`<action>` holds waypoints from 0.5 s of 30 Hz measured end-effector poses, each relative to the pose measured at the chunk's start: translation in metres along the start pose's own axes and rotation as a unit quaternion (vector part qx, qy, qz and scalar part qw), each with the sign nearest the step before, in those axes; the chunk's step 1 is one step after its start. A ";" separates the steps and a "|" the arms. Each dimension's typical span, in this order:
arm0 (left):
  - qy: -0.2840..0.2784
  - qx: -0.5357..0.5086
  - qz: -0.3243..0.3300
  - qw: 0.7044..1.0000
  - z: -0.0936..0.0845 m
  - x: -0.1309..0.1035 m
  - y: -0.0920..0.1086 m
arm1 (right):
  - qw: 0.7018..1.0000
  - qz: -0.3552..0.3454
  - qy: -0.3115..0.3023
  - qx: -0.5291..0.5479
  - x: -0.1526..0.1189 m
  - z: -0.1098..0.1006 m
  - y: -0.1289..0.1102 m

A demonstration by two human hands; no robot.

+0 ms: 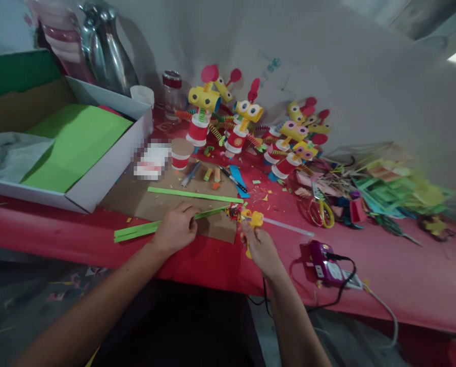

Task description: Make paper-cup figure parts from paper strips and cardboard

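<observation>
My right hand (pixel 264 250) grips a yellow hot glue gun (pixel 253 219), its tip turned left; a clear glue stick (pixel 289 226) sticks out of its back. My left hand (pixel 177 228) is closed on long green paper strips (pixel 136 231) that lie slanted across the table edge. One strip's far end meets the glue gun's tip. Just beyond both hands, another green paper strip (pixel 193 194) lies across a brown cardboard sheet (pixel 132 196). Under my left palm the strips are hidden.
Paper-cup figures (pixel 237 138) stand along the wall. An open box (pixel 109 153) holds green paper at left. Scissors (pixel 321 211), paper scraps (pixel 396 183) and a purple power adapter (pixel 325 262) with a black cord lie at right. A capped paper cup (pixel 181 154) stands behind the cardboard.
</observation>
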State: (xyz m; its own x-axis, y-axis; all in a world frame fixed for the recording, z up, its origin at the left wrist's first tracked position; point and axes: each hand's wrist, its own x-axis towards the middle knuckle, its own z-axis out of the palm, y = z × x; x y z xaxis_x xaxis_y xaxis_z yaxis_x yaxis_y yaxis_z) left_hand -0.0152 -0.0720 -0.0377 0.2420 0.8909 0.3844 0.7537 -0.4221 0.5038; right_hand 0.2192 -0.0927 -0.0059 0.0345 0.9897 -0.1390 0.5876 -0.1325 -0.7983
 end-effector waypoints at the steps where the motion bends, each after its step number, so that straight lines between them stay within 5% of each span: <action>1: 0.003 0.002 0.001 1.000 0.000 0.000 0.000 | 1.000 0.004 0.009 -0.004 0.001 -0.003 0.002; 15: 0.004 0.015 0.028 0.999 -0.001 0.000 0.000 | 0.991 0.003 0.060 -0.121 0.009 -0.025 0.007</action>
State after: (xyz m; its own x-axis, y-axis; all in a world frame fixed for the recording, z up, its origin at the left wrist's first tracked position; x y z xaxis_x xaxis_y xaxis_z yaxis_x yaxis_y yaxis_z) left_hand -0.0160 -0.0723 -0.0376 0.2793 0.8643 0.4182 0.7571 -0.4661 0.4577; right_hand 0.2438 -0.0837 0.0018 0.1258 0.9902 -0.0605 0.7632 -0.1356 -0.6317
